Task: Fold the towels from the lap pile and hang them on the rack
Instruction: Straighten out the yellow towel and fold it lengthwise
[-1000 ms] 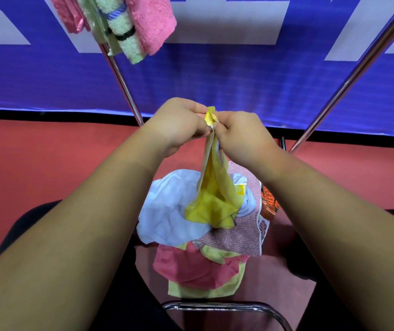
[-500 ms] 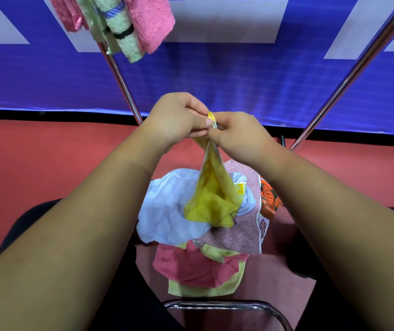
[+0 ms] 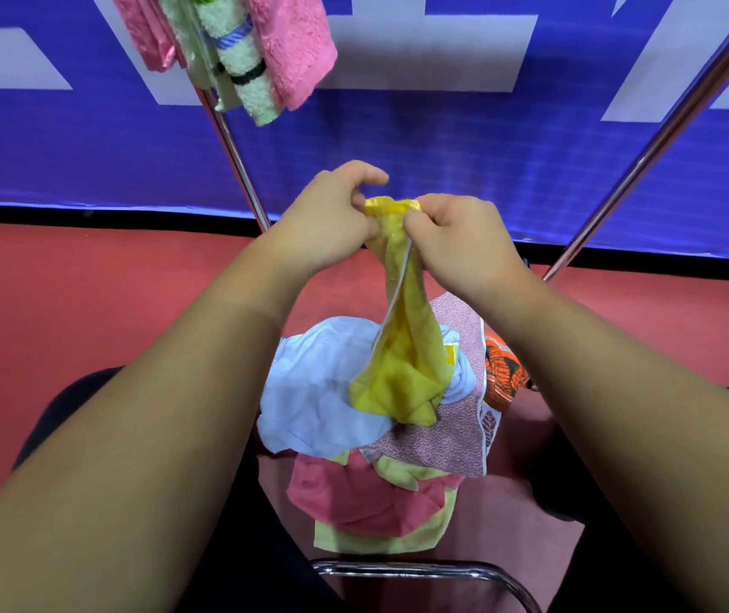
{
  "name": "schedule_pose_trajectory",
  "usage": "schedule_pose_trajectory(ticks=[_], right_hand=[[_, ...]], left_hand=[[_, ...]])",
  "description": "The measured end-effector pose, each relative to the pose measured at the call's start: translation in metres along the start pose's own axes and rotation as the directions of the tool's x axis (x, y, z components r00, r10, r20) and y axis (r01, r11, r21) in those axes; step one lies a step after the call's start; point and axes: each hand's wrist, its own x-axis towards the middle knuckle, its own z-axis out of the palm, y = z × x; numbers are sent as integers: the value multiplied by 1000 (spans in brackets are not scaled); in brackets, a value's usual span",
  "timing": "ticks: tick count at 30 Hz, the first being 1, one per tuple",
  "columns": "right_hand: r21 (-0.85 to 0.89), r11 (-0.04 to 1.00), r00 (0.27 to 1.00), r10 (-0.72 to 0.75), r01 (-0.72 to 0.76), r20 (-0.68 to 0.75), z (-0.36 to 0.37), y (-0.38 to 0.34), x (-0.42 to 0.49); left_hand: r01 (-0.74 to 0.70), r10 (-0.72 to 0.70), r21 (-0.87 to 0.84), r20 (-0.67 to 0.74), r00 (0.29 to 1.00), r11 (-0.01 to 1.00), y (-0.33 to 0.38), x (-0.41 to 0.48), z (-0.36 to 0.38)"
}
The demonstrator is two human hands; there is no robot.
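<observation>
Currently I'm watching the left hand (image 3: 331,223) and right hand (image 3: 455,241) pinching the top edge of the yellow towel (image 3: 402,360), fingers curled tight, so it's hanging down over the lap pile (image 3: 322,400) — probably to find its corners for folding.

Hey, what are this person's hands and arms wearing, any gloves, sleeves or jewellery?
Nothing shows on them. The left hand and right hand are ungloved, with no rings visible on the fingers. Both forearms are bare up to the frame edge: no sleeves, watch or bracelet in view.
</observation>
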Motion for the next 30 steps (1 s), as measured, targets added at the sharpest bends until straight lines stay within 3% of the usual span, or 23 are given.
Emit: schedule_pose_trajectory(ticks=[3, 7, 10, 13, 17, 21, 26, 30], right_hand=[[103, 994, 1000, -25, 25, 0, -7, -12, -8], [190, 981, 999, -19, 26, -37, -18, -13, -23], [211, 977, 994, 44, -22, -99, -24, -5, -41], [87, 996, 995, -3, 12, -104, -40, -10, -59], [-98, 990, 977, -120, 104, -178, -77, -40, -72], [-119, 986, 954, -142, 113, -266, -120, -93, -80], [342, 928, 963, -56, 148, -264, -171, -176, -83], [451, 864, 954, -100, 223, -281, -217, -239, -90]], left_hand=[[-56, 30, 160, 159, 987, 986, -1, -3, -5], [-84, 31, 337, 158, 987, 938, 3, -17, -2], [-19, 17, 222, 11, 1000, 975, -6, -38, -3], [24, -15, 114, -81, 997, 993, -4, -63, -13], [-98, 78, -88, -210, 975, 991, 27, -91, -44], [-241, 184, -165, -297, 937, 956, 85, -113, -81], [-351, 264, -181, -380, 886, 919, 180, -149, -134], [-385, 273, -245, -389, 880, 890, 248, -176, -178]])
